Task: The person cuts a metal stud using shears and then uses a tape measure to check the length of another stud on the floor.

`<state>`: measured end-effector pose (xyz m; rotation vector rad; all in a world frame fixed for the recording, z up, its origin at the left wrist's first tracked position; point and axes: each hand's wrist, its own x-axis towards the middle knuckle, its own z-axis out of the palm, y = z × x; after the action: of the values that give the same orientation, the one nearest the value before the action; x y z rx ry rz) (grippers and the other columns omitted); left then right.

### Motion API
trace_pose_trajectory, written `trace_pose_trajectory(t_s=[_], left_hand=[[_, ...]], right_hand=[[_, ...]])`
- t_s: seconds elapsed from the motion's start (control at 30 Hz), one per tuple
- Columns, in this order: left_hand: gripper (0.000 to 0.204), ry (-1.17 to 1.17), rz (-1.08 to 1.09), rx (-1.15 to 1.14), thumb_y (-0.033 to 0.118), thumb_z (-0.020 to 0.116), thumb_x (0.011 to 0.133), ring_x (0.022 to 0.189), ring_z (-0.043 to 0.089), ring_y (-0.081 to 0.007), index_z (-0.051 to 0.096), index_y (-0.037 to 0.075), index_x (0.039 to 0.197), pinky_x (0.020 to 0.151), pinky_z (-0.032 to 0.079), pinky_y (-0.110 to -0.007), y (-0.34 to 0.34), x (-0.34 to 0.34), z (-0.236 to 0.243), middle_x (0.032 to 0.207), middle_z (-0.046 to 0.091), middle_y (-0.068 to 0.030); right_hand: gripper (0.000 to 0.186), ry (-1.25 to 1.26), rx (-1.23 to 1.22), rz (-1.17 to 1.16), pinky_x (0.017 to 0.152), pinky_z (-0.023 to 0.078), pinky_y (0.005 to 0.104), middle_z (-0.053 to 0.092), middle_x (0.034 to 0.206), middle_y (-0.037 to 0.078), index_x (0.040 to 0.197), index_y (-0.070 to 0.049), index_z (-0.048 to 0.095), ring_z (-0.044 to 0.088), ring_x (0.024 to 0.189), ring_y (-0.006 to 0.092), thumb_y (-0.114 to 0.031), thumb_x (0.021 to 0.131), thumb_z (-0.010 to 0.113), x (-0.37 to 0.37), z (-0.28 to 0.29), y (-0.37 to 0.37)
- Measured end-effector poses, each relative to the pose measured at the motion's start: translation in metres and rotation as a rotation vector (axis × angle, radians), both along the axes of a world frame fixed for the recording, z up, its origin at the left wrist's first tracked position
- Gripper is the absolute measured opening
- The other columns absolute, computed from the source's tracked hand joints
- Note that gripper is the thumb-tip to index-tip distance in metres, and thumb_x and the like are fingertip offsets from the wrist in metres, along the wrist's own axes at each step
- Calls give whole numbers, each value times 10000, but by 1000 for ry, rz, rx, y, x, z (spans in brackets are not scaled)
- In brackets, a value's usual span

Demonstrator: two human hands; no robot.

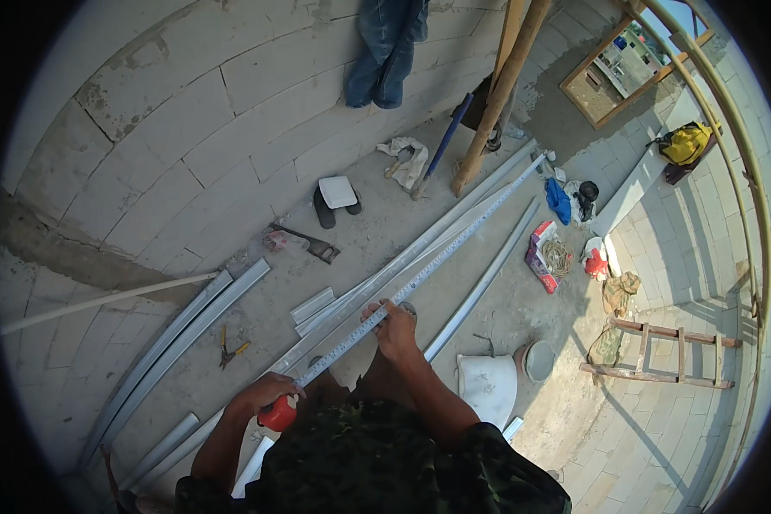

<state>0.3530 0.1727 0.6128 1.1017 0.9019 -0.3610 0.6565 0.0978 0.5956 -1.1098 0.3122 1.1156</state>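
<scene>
A red tape measure [277, 415] is gripped in my left hand [261, 394], near the front of my body. Its long pale blade [437, 261] runs out diagonally to the far right, over the metal profiles. My right hand [394, 332] pinches the blade partway along, its fingers closed around the edge. Beneath the blade lie long silvery metal profiles [488, 184] on the floor. Another single profile [487, 272] rests to the right, roughly parallel. The far end of the blade reaches the ends of the profiles, but whether it touches them I cannot tell.
At left lie curved-looking profiles [176, 330], yellow-handled snips [232, 347] and a handsaw [310, 244]. A wooden pole [501, 98] stands at the far wall. Right are a coil of rope [558, 257], a white sack [487, 385], a bucket [539, 361] and a wooden ladder [660, 353].
</scene>
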Motion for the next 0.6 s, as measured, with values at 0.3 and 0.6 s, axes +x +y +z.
trace_pose_trajectory(t_s=[0.3, 0.6], left_hand=[[302, -19, 74, -14, 264, 576, 841, 732, 596, -146, 720, 3, 891, 708, 458, -277, 4, 204, -59, 817, 690, -63], [251, -298, -117, 191, 232, 557, 814, 746, 619, -217, 659, 3, 814, 681, 469, -335, -31, 250, -39, 825, 670, -113]], right_hand=[[150, 50, -113, 86, 765, 515, 462, 531, 860, 137, 1062, 10, 429, 578, 785, 294, -98, 962, 398, 111, -57, 27], [59, -95, -201, 178, 658, 458, 362, 474, 735, 107, 786, 8, 477, 480, 667, 234, -12, 833, 448, 377, -132, 18]])
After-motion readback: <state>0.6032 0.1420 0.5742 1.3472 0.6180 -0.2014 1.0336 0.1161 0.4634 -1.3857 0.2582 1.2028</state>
